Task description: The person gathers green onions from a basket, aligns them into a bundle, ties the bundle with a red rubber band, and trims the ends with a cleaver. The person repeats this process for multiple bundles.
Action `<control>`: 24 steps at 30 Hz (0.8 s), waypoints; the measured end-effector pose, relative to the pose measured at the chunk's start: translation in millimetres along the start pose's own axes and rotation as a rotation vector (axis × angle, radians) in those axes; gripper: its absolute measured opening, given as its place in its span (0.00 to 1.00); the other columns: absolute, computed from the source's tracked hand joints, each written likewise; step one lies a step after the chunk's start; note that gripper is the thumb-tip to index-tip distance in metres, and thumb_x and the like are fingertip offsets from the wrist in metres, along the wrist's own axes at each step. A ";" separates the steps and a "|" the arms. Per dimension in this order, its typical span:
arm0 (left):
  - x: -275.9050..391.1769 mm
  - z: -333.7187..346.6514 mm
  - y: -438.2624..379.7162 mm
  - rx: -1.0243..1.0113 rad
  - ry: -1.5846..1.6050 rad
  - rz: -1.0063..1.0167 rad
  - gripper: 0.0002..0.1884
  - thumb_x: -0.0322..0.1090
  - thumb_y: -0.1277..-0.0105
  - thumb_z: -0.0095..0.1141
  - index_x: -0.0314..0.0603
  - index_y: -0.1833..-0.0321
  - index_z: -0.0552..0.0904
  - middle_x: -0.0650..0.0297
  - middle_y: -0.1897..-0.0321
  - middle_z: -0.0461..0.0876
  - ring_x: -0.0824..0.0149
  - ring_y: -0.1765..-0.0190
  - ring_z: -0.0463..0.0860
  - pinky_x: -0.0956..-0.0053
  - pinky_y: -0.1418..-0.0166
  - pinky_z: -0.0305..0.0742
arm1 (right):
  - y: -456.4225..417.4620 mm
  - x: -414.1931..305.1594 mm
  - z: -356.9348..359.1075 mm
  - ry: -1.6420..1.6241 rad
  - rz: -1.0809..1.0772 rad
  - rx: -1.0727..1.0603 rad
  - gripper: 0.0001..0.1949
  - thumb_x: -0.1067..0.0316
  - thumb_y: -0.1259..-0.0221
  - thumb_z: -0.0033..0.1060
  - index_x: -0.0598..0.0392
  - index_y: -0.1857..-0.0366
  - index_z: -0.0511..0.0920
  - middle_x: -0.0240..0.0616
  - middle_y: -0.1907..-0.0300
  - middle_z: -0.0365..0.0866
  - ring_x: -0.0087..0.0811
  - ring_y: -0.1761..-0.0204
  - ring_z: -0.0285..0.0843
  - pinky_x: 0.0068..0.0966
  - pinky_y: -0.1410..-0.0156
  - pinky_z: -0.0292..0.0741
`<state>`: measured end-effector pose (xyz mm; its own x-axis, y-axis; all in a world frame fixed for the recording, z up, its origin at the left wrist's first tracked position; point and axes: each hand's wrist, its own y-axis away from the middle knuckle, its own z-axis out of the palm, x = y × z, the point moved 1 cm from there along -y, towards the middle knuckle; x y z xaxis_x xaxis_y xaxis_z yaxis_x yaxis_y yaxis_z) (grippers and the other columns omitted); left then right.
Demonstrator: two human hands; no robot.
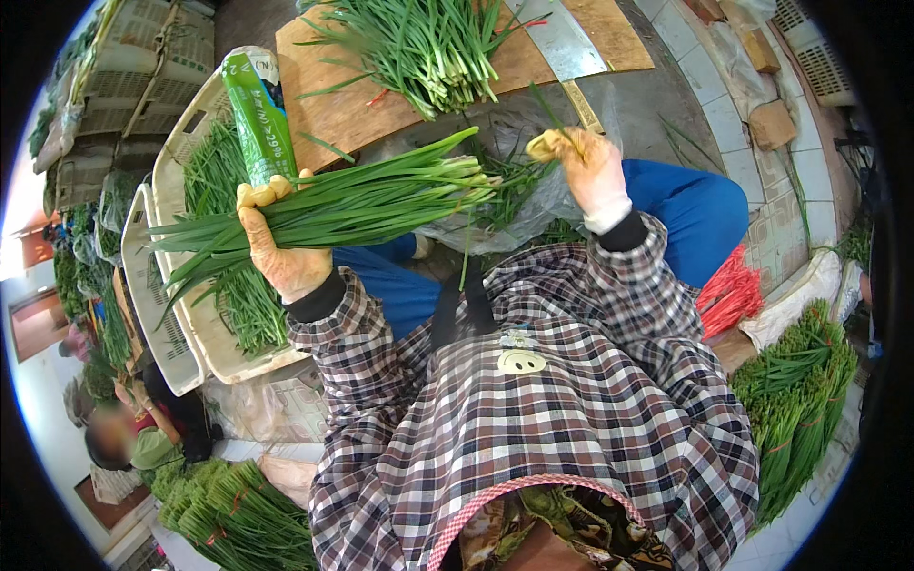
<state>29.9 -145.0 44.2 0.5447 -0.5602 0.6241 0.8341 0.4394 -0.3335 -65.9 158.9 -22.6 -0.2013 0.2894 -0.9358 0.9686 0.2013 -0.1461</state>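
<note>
A loose bundle of long green leaves, likely garlic chives (371, 193), lies across my left hand (275, 239), whose fingers are closed around it. Its pale stem ends point right, towards my right hand (582, 160). A thin green leaf shows at the fingers of my right hand, which wear yellowish finger covers. Beyond both hands, another pile of chives (435, 57) rests on a wooden board (321, 93) with a metal plate (560, 39) on it. Loose green trimmings and clear plastic film (550, 207) lie below, between my knees.
A cream plastic crate (207, 350) holding chives stands at left, a green printed bag (260, 128) at its far end. Red ties (732, 292) lie by my right knee. Tied bundles (800, 407) are stacked at right, more (235, 514) at lower left, near a seated person (153, 428).
</note>
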 end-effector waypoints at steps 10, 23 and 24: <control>-5.6 8.2 -0.2 0.022 0.021 -0.035 0.15 0.38 0.38 0.57 0.45 0.50 0.75 0.70 0.61 0.79 0.69 0.54 0.75 0.52 0.36 0.65 | 8.5 -19.0 15.8 0.187 -0.035 -0.179 0.10 0.57 0.45 0.58 0.51 0.70 0.82 0.40 0.71 0.81 0.42 0.67 0.80 0.32 0.63 0.74; 26.9 -16.1 -0.7 0.151 0.085 0.095 0.12 0.36 0.38 0.57 0.43 0.52 0.77 0.66 0.61 0.80 0.66 0.52 0.77 0.53 0.36 0.67 | 17.0 46.5 -38.0 0.934 0.302 -0.083 0.15 0.53 0.44 0.55 0.55 0.74 0.79 0.47 0.74 0.79 0.48 0.68 0.79 0.41 0.64 0.74; 34.1 -19.2 -1.3 0.151 0.062 0.119 0.13 0.36 0.38 0.57 0.43 0.52 0.77 0.65 0.61 0.80 0.66 0.52 0.77 0.53 0.36 0.67 | 16.8 42.8 -35.6 0.822 0.299 -0.178 0.16 0.52 0.43 0.54 0.56 0.73 0.79 0.48 0.74 0.79 0.47 0.69 0.79 0.40 0.64 0.74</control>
<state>49.0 -178.2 52.3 0.6469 -0.5380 0.5404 0.7434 0.6030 -0.2895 -63.5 208.0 -53.6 -0.0513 0.9189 -0.3911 0.9741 0.1324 0.1832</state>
